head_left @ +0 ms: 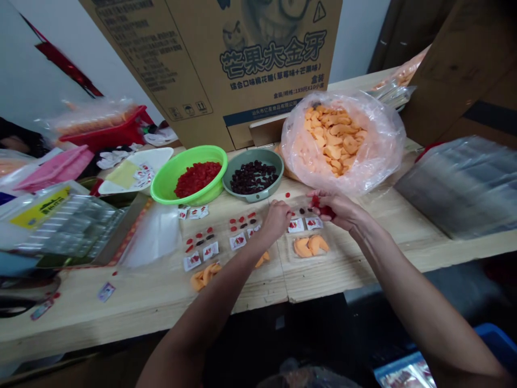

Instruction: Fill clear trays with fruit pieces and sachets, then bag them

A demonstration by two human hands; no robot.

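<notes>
My right hand [337, 210] is cupped shut on several red candies, just above a clear plastic tray [309, 237] that holds orange candy pieces [311, 245], small white sachets and dark candies. My left hand [277, 218] hovers beside it over the middle tray [246, 229], fingers pinched together; what they hold I cannot make out. A third tray [200, 250] at the left carries red and dark candies, sachets and orange pieces.
A green bowl [172, 186] of red candies and a grey bowl [238, 164] of dark candies stand behind the trays. An open plastic bag [375, 145] of orange candies sits at right, a large cardboard box [210, 64] behind. Stacks of clear trays [68, 226] lie left and right.
</notes>
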